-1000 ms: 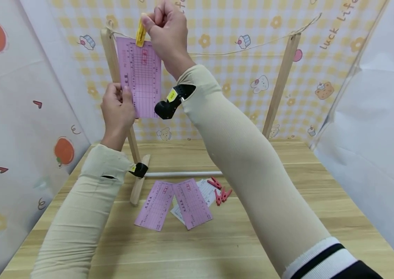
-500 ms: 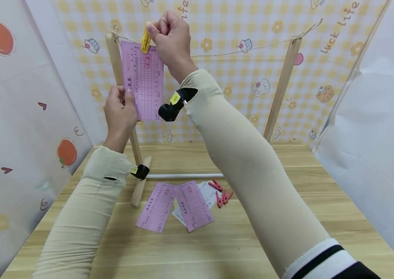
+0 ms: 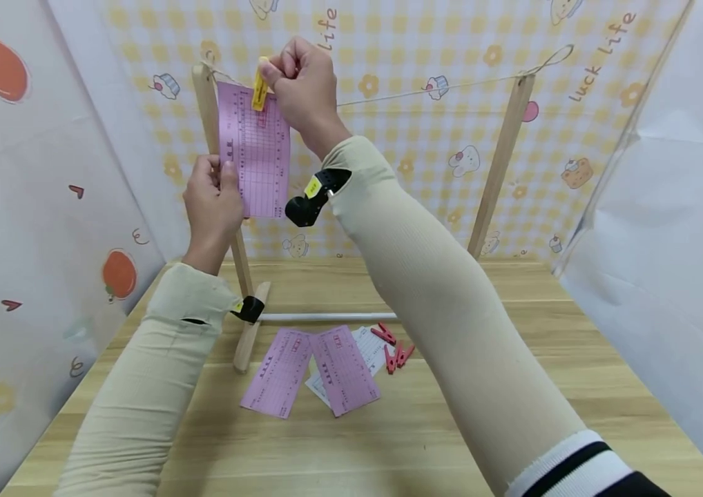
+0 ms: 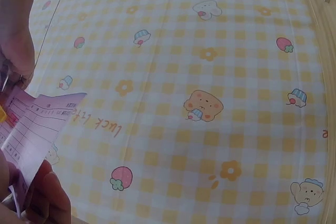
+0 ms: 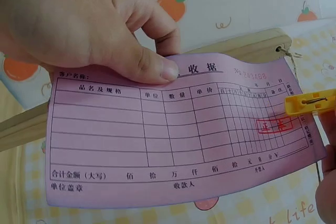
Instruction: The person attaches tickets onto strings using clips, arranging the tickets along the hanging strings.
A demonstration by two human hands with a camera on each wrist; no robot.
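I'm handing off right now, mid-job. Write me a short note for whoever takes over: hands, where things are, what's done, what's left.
Right hand: pinches the yellow peg on the string, at the top of the hanging pink slip.
Left hand: holds that slip's lower left edge, beside the left post.
Done: one slip at the line, peg on it.
Left: two pink slips, white slips and red pegs lie on the table.

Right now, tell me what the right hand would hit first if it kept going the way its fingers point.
The right hand points left along the string. Past the yellow clothespin it pinches, it would probably meet the left wooden post first; depth is hard to judge.
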